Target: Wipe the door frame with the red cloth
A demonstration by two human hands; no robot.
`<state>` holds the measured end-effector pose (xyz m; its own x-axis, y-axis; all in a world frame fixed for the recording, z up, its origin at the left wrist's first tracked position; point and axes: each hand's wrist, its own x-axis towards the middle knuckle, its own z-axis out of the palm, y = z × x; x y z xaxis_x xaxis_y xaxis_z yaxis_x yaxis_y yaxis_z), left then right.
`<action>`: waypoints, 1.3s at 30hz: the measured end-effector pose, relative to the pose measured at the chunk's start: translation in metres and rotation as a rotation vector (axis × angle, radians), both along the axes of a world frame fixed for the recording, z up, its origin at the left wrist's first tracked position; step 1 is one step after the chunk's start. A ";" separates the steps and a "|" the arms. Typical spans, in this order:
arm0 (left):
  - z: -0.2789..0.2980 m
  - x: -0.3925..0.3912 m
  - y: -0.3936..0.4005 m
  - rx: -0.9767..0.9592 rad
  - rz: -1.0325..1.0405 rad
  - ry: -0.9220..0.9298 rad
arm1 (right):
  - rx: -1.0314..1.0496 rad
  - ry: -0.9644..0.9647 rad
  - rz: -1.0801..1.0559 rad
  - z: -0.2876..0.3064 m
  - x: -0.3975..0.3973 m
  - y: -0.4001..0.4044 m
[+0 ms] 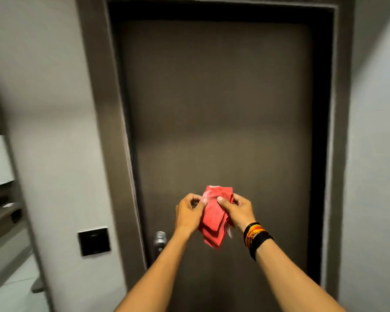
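A red cloth (212, 218) is bunched between both hands in front of a closed dark brown door (223, 109). My left hand (189, 211) pinches the cloth's left side and my right hand (238, 210) grips its right side, with folds hanging down below. The grey-brown door frame (106, 131) runs up the left, across the top and down the right (340, 131). Both hands are held away from the frame, near the door's lower middle. Dark and coloured bands circle my right wrist.
A silver door handle (159, 240) sits at the door's left edge, just left of my left forearm. A black wall switch panel (94, 243) is on the pale wall left of the frame. Shelving (0, 199) stands at the far left.
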<state>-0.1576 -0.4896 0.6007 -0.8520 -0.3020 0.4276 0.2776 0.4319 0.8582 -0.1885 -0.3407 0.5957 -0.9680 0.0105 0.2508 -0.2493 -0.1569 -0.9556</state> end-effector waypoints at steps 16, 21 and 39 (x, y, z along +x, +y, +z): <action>-0.430 0.073 0.376 0.096 -0.388 -0.899 | -0.175 -1.026 -0.481 -0.424 0.130 0.371; -0.538 0.118 0.434 0.124 -0.409 -1.158 | -0.119 -1.226 -0.494 -0.542 0.175 0.421; -0.700 0.133 0.495 -0.217 -0.704 -1.237 | 0.383 -1.278 -0.659 -0.695 0.211 0.468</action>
